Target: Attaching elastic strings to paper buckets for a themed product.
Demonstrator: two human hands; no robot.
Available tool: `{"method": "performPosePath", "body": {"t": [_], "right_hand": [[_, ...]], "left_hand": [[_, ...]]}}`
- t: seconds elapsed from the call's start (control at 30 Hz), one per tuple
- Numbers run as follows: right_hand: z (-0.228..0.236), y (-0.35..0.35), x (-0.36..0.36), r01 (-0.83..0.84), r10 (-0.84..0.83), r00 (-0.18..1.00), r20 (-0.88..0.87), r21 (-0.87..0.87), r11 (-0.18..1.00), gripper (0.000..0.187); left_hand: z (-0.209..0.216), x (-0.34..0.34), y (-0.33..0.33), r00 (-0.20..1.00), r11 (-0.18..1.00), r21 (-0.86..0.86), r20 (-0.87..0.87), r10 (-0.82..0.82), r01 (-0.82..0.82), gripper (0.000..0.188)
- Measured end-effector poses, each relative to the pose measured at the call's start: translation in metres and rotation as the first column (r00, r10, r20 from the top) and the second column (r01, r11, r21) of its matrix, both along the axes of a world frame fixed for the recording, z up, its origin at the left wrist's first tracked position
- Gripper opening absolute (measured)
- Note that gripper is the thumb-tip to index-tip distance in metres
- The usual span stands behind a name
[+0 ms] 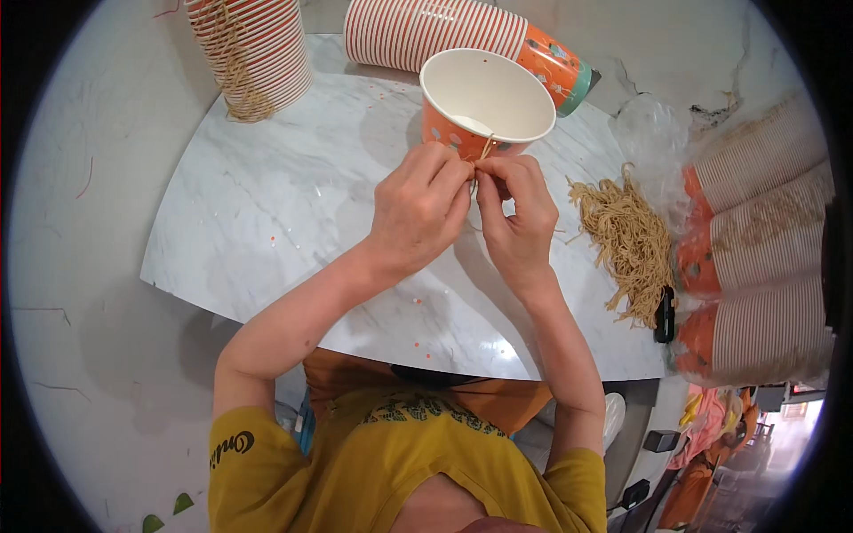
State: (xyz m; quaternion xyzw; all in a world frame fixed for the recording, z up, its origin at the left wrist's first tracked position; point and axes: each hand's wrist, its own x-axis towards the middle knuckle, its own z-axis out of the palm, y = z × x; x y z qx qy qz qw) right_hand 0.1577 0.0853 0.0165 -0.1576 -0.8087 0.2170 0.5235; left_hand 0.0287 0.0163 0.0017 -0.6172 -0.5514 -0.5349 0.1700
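An orange paper cup (435, 130) with a white inside stands upright near the far middle of the table. At its near side both my hands meet, fingers pinched around a thin tan string (487, 149) that runs up over the cup's rim. My left hand (419, 206) is closed, thumb and forefinger together on the string. My right hand (520, 213) pinches the same string just beside it, and a loose end shows below the fingers. Whether the string is knotted there is hidden by my fingertips. A pile of tan strings (626, 244) lies to the right of my right hand.
The marble-patterned table (293, 222) has a curved edge. Behind the cup lies a long stack of nested cups (435, 34); another stack (253, 62) with strings on it stands at the far left. Several bagged cup stacks (764, 240) and a small black object (665, 315) are at right.
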Motion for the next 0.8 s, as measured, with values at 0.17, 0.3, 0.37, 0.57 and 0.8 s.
{"method": "performPosePath", "body": {"t": [0.17, 0.3, 0.37, 0.57, 0.8], "right_hand": [[0.0014, 0.0048, 0.0049, -0.006, 0.009, 0.993, 0.114, -0.021, 1.0, 0.014], [0.0009, 0.0032, 0.0053, -0.016, 0.021, 0.99, 0.14, -0.032, 0.999, 0.015], [0.0005, 0.003, 0.0056, 0.007, -0.002, 0.986, 0.168, -0.03, 1.0, 0.016], [0.0028, 0.0062, 0.0071, 0.016, -0.032, 0.978, 0.204, 0.075, 0.997, 0.016], [0.0009, 0.0064, 0.0084, 0.049, -0.078, 0.962, 0.26, 0.115, 0.992, 0.018]], "left_hand": [[0.002, -0.0002, -0.0005, 0.995, 0.998, 0.057, -0.095, 0.013, -0.007, 0.016], [0.0014, 0.0004, -0.0005, 0.996, 0.997, 0.075, -0.091, 0.022, -0.015, 0.017], [0.0002, 0.0016, -0.0008, 0.999, 0.999, 0.041, 0.034, -0.028, 0.027, 0.017], [0.0066, 0.0033, -0.0042, 0.877, 0.96, -0.076, 0.431, -0.211, 0.268, 0.013], [0.0051, 0.0019, -0.0051, 0.787, 0.932, -0.161, 0.592, -0.173, 0.326, 0.008]]}}
